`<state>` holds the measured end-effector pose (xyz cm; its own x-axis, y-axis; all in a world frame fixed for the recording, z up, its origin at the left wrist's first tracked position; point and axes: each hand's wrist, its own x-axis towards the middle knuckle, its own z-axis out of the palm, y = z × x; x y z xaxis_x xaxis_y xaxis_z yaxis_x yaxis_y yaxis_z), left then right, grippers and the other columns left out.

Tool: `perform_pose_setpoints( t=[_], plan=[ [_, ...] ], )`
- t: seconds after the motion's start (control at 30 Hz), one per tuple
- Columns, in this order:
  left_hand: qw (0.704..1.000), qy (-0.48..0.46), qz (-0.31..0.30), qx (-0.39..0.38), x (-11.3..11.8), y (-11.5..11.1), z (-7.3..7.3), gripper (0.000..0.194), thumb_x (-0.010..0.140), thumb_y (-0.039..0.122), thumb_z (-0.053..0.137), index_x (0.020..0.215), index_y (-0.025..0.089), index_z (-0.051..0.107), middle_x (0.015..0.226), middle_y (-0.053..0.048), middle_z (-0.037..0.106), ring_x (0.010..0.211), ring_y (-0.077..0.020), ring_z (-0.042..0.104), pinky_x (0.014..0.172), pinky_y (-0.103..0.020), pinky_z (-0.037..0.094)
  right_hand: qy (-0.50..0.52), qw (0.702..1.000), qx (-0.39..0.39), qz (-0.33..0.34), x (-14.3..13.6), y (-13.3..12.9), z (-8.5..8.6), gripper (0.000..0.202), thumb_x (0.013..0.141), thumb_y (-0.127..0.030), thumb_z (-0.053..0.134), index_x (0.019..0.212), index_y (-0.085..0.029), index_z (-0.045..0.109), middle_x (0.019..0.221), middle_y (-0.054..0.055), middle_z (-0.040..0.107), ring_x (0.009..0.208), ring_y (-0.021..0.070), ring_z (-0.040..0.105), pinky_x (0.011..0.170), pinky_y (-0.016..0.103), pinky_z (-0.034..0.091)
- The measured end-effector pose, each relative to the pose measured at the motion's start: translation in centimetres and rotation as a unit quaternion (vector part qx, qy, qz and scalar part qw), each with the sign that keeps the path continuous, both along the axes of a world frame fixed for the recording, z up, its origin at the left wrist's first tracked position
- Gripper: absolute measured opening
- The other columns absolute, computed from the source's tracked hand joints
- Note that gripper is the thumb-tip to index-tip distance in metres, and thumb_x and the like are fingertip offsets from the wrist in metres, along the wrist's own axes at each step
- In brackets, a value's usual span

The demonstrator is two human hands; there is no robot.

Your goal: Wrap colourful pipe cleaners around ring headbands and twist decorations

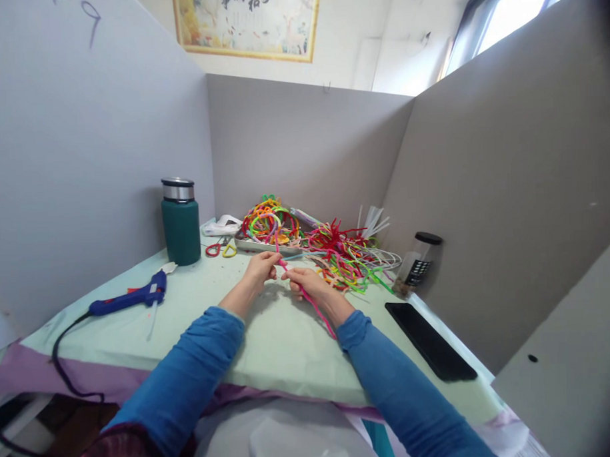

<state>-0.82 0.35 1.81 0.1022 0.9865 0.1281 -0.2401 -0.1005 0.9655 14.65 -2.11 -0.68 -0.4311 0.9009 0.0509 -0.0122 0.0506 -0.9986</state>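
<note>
Both left hand [259, 269] and right hand [311, 283] in head view, above middle of tabletop [279, 353], close together but with small gap. Left fingers [272, 258] pinched on pink strand [316, 311]; right fingers [295, 279] also closed on same strand, a little lower and to the right. Such near holds, probably for good control of a soft, bending thing. Below right hand, loose tail of strand, slanting toward right wrist; above left hand, upper part toward metal tray [250, 246]. Not possible to tell if upper end is free or joined with coloured strands [353, 257] behind.

Against left partition [106, 129], green bottle [180, 233], upright, perhaps put there to be away from the elbows. Glue gun [122, 301] on left side, maybe for easy reach, with cord [64, 373] falling over near edge. Scissors [229, 251] just beside tray. Phone [432, 341] flat along right edge; lidded jar [416, 268] leaning near right partition [508, 181].

For moving, seemingly more room toward near edge than forward, because of tray and strands. Sideways, phone and glue gun as limits.
</note>
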Motion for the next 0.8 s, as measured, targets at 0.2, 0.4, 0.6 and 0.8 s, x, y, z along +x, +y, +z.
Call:
perform_pose_setpoints(
  t=[0.2,0.4,0.6,0.8],
  plan=[
    [0.998,-0.047,0.005,-0.050,-0.1,0.3,0.2,0.009,0.079,0.012,0.059,0.072,0.013,0.053,0.060,0.000,0.062,0.031,-0.0025,0.034,0.036,-0.019,0.034,-0.115,0.985,0.125,-0.023,-0.9,-0.9,0.7,0.024,0.085,-0.035,0.050,0.078,-0.015,0.061,0.044,-0.008,0.040,0.034,0.0056,0.034,0.035,0.019,0.027],
    [0.989,-0.101,0.010,-0.107,-0.5,0.4,0.5,0.011,0.081,0.005,0.053,0.073,0.012,0.052,0.057,0.001,0.058,0.030,-0.0008,0.030,0.034,-0.017,0.025,-0.073,0.989,0.127,-0.018,-1.2,-1.2,0.9,0.027,0.085,-0.038,0.050,0.086,-0.015,0.063,0.046,-0.009,0.039,0.036,0.0058,0.032,0.037,0.019,0.030],
    [0.989,-0.123,0.010,-0.079,-0.6,0.5,0.4,0.010,0.078,0.020,0.064,0.077,0.013,0.057,0.068,-0.002,0.066,0.033,-0.0010,0.034,0.037,-0.017,0.032,-0.081,0.990,0.105,-0.054,-0.6,-1.1,0.9,0.024,0.082,-0.036,0.051,0.082,-0.015,0.063,0.044,-0.008,0.040,0.034,0.0060,0.031,0.035,0.020,0.027],
    [0.997,-0.024,-0.051,-0.057,0.0,0.1,-0.2,0.026,0.060,0.024,0.080,0.079,0.011,0.066,0.065,-0.001,0.064,0.035,-0.0026,0.039,0.038,-0.020,0.034,-0.075,0.987,0.094,-0.110,-0.6,-0.3,0.4,0.029,0.082,-0.042,0.051,0.081,-0.015,0.062,0.046,-0.007,0.042,0.034,0.0060,0.034,0.037,0.020,0.028]
  ],
)
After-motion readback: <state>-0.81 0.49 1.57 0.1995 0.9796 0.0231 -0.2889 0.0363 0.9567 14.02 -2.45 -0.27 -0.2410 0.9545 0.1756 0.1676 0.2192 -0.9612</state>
